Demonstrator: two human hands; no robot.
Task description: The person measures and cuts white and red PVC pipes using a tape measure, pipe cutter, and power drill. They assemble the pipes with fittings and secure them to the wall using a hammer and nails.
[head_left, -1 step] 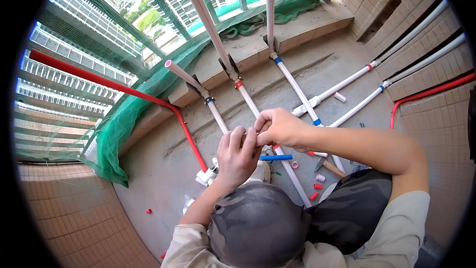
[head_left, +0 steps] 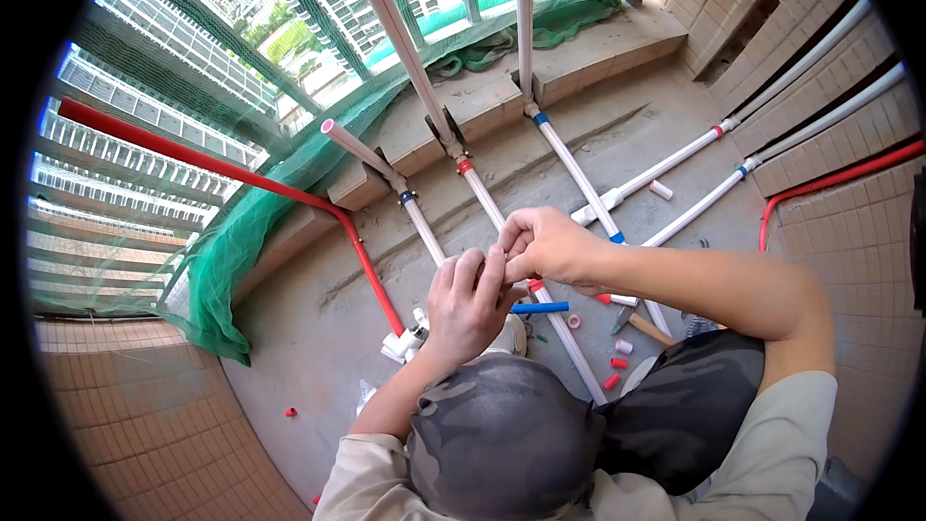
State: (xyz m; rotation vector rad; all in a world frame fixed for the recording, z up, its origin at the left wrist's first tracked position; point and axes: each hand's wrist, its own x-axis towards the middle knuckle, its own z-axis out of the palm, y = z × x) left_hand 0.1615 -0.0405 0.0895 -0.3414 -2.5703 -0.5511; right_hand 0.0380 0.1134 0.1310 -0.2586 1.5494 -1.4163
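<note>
My left hand (head_left: pixel 463 307) and my right hand (head_left: pixel 552 251) meet in front of me, above my knees. Their fingertips are pinched together around something too small and covered to make out. From beside my left hand a short blue pipe (head_left: pixel 542 308) sticks out to the right; its other end is hidden, and I cannot tell whether a hand touches it. Below the hands, a white pipe (head_left: pixel 571 352) with a red band runs along the floor. White fittings (head_left: pixel 410 340) lie to the left of my left wrist.
A red conduit (head_left: pixel 371 275) bends down to the floor on the left. A hammer (head_left: pixel 648 328), red pipe pieces (head_left: pixel 618 363) and a white pipe offcut (head_left: pixel 661 189) lie on the right. Several white pipes cross the concrete. Green netting (head_left: pixel 217 280) hangs along the railing.
The fingers of my left hand have shifted slightly against those of my right. Both hands stay in the same place, and the things on the floor have not moved.
</note>
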